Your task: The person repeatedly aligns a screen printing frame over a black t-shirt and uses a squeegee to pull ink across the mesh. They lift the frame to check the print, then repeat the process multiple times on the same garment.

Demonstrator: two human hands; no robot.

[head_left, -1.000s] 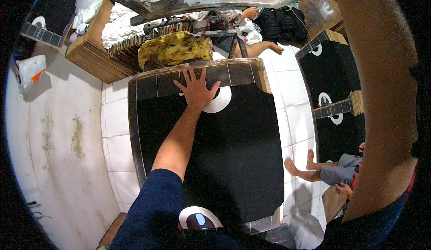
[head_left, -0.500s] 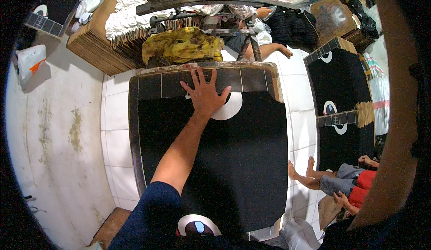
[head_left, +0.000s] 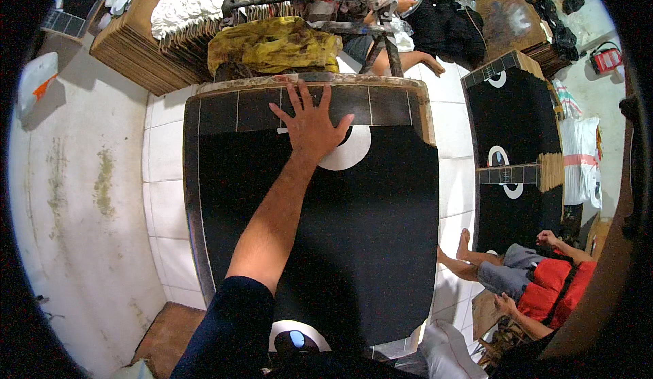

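Stretching lengthwise back from the nearer left hand, splayed and holding nothing, the cloth passes under its wrist, the right hand out of view.

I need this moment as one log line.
left hand: spread, palm down; board: under hand; black cloth: on board; white patch: partly covered; right hand: unseen

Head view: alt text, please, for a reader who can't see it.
A bare left hand is spread over the far end of a dark board mostly covered by black cloth. Beyond lies a crumpled yellow cloth; at right, a co-worker in red.
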